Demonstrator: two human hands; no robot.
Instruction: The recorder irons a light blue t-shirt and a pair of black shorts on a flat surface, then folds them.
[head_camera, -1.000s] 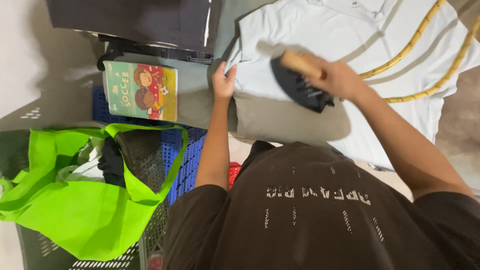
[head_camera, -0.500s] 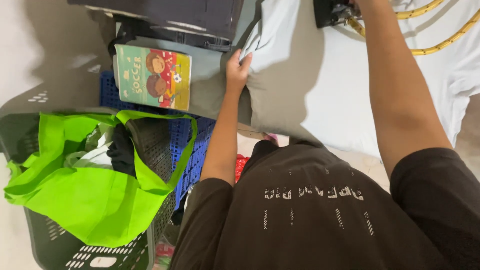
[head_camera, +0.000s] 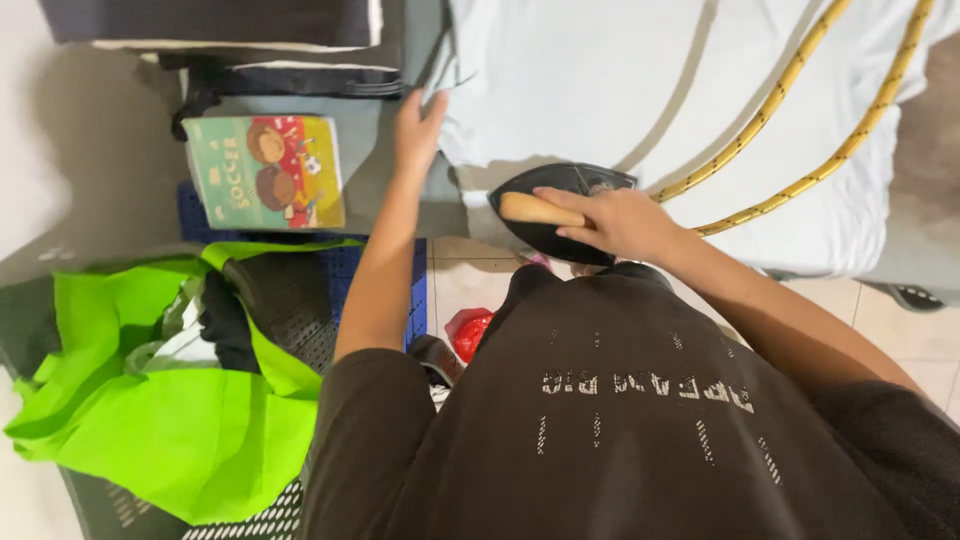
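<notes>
My right hand (head_camera: 618, 222) is wrapped around the wooden handle of a dark iron (head_camera: 560, 210), fingers closed over the top of it, and the iron sits flat on the near edge of a pale garment (head_camera: 620, 90) spread across the board. My left hand (head_camera: 417, 130) is stretched out ahead with the fingers mostly straight and loosely spread, fingertips pressing the left edge of the garment where it meets the grey board cover (head_camera: 400, 190); it grips nothing that I can see. A yellow braided cord (head_camera: 790, 100) runs in two lines across the garment, up and to the right of the iron. To the left, a children's book (head_camera: 265, 172) with a cartoon cover lies on a blue crate (head_camera: 395, 285), and below it a bright green bag (head_camera: 170, 430) hangs over a dark basket (head_camera: 290, 300). Something red (head_camera: 472, 333) lies on the tiled floor (head_camera: 470, 270) close to my body.
</notes>
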